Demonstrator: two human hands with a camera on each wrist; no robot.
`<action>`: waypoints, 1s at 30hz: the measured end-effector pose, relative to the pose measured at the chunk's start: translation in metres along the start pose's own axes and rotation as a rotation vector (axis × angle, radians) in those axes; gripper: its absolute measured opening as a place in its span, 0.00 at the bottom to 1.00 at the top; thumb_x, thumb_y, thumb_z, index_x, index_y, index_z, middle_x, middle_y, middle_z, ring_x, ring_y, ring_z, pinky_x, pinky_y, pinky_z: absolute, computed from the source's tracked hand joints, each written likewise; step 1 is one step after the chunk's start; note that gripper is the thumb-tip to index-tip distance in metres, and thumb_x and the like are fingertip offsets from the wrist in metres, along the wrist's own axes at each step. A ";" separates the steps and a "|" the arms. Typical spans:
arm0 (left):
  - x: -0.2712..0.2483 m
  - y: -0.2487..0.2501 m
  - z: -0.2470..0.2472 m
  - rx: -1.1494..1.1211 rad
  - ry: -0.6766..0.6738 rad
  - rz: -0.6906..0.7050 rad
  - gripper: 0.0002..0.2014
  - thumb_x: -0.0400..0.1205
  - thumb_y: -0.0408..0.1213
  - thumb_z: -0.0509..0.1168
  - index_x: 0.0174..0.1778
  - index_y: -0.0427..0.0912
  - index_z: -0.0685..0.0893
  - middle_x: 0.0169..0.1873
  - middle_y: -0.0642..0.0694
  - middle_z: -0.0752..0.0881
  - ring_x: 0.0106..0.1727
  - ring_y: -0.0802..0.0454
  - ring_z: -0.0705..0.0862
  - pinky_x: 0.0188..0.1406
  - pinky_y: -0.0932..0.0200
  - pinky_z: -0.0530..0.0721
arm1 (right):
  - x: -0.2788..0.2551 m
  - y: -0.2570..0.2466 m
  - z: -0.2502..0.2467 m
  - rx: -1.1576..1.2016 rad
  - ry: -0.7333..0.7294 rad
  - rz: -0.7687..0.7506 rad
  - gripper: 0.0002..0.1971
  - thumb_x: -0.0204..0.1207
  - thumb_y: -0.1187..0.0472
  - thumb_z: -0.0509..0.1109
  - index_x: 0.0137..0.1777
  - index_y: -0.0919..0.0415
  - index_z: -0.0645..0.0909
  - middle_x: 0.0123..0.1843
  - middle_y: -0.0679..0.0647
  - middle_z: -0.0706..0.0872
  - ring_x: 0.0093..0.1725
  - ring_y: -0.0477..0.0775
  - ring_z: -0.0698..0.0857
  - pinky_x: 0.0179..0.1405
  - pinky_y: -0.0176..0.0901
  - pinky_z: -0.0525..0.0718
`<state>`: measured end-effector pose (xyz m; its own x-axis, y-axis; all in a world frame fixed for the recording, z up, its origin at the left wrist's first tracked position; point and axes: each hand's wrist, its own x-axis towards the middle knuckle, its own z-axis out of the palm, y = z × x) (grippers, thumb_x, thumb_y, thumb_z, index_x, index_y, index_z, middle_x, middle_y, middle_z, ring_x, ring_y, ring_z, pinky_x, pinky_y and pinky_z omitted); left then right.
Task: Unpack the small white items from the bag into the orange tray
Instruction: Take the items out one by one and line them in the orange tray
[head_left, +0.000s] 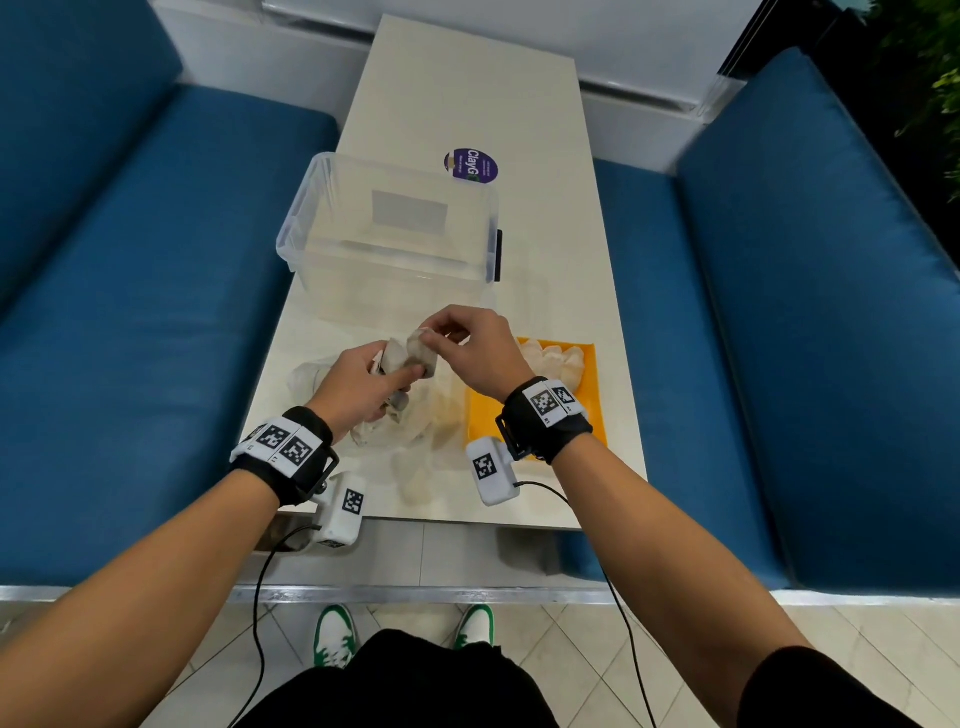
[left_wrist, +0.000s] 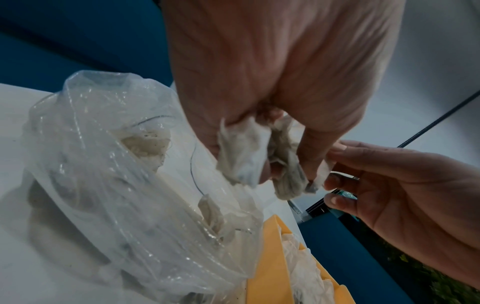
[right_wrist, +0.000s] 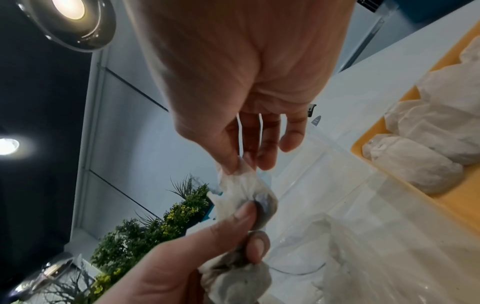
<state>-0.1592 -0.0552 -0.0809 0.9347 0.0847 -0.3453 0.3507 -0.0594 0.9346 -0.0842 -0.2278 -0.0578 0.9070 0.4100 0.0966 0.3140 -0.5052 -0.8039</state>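
My left hand (head_left: 397, 382) hovers over the crumpled clear plastic bag (head_left: 374, 431) and grips a bunch of small white pouches (left_wrist: 241, 158). My right hand (head_left: 431, 332) pinches the top corner of one pouch (right_wrist: 241, 185) from that bunch, between thumb and forefinger. The left thumb (right_wrist: 241, 216) presses on the same pouch lower down. More pouches show inside the bag (left_wrist: 145, 148). The orange tray (head_left: 589, 410) lies at the right of the bag, under my right wrist, with several white pouches (head_left: 553, 358) at its far end.
An empty clear plastic box (head_left: 311, 218) stands just beyond my hands. A round purple sticker (head_left: 470, 165) lies behind it. Blue benches (head_left: 156, 312) run along both sides of the narrow white table (head_left: 457, 88).
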 end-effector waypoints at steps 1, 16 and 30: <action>0.000 0.000 0.000 0.009 0.002 0.002 0.06 0.82 0.37 0.76 0.45 0.43 0.84 0.32 0.44 0.84 0.27 0.54 0.82 0.19 0.63 0.68 | 0.000 0.000 0.000 -0.012 -0.006 -0.006 0.04 0.79 0.59 0.76 0.49 0.56 0.92 0.43 0.46 0.91 0.42 0.46 0.86 0.42 0.23 0.77; 0.012 -0.018 -0.013 0.067 0.086 -0.068 0.18 0.84 0.50 0.73 0.51 0.35 0.88 0.37 0.43 0.88 0.39 0.45 0.83 0.26 0.58 0.75 | 0.001 0.051 -0.054 -0.262 0.024 0.101 0.02 0.77 0.59 0.77 0.47 0.56 0.90 0.39 0.43 0.88 0.40 0.40 0.84 0.53 0.39 0.82; 0.012 -0.017 -0.018 0.082 0.115 -0.084 0.19 0.85 0.49 0.72 0.51 0.32 0.85 0.36 0.46 0.87 0.37 0.49 0.81 0.29 0.56 0.77 | 0.006 0.093 -0.019 -0.450 -0.158 0.252 0.04 0.78 0.59 0.77 0.48 0.56 0.92 0.42 0.47 0.84 0.43 0.49 0.82 0.44 0.37 0.75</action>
<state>-0.1550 -0.0352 -0.0996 0.8906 0.2056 -0.4057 0.4355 -0.1280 0.8911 -0.0444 -0.2869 -0.1203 0.9275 0.3256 -0.1837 0.2129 -0.8640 -0.4563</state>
